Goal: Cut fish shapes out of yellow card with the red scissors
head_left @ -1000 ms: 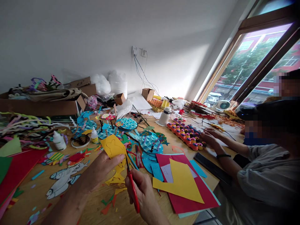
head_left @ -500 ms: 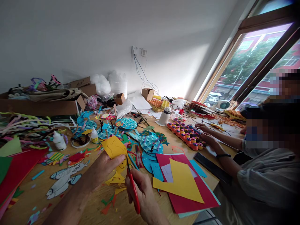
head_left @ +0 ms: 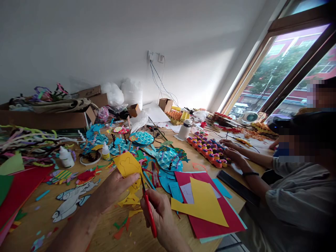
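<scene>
Between the thumb and fingers of my left hand (head_left: 119, 187) is a piece of yellow paper (head_left: 127, 163) with a fish outline drawn on it. My right hand (head_left: 160, 211) is closed around red-handled scissors (head_left: 150, 215). The scissor blades point up and lie against the paper's right edge, close to my left thumb. Yellow paper scraps (head_left: 131, 200) lie on the table under the hands. To the right, a larger yellow sheet (head_left: 207, 204) with a cut-out corner rests on a red sheet (head_left: 195, 229).
Glue bottles (head_left: 66, 158), paper fish (head_left: 69, 203) and blue scaly discs (head_left: 168, 159) crowd the wooden table (head_left: 105, 234). At the right, a co-worker's hands (head_left: 233, 154) touch a painted egg tray (head_left: 207, 148). A dark flat bar (head_left: 237, 187) lies near the table's right edge.
My hands, the yellow paper and the scissors hold almost the same position. The co-worker at the right has shifted slightly.
</scene>
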### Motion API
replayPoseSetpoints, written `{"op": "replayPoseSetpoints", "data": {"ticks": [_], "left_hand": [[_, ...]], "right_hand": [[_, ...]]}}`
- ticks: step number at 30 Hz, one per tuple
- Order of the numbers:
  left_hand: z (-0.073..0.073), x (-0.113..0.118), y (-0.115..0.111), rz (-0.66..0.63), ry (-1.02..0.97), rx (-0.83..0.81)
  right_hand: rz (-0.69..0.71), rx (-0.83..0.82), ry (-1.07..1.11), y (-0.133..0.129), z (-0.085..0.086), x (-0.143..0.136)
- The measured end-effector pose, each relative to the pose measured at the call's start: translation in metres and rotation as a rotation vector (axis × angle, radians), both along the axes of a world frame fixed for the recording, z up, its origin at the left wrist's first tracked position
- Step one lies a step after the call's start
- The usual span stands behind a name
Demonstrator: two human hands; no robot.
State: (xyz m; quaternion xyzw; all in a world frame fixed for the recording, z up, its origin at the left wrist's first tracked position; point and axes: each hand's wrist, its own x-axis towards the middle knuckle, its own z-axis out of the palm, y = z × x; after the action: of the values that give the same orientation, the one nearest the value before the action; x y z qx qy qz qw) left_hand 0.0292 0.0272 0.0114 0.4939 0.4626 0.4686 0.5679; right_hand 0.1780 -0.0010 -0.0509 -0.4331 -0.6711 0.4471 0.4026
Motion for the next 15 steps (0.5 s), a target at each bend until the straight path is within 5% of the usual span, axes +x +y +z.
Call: {"op": "replayPoseSetpoints", "data": {"ticks": [15], "left_hand": [[-0.0027, -0.0009, -0.0007, -0.013, -0.064, -0.032]], "right_hand": [[-0.014, 0.005, 0.018, 0.0002, -0.0004, -0.0015]]}}
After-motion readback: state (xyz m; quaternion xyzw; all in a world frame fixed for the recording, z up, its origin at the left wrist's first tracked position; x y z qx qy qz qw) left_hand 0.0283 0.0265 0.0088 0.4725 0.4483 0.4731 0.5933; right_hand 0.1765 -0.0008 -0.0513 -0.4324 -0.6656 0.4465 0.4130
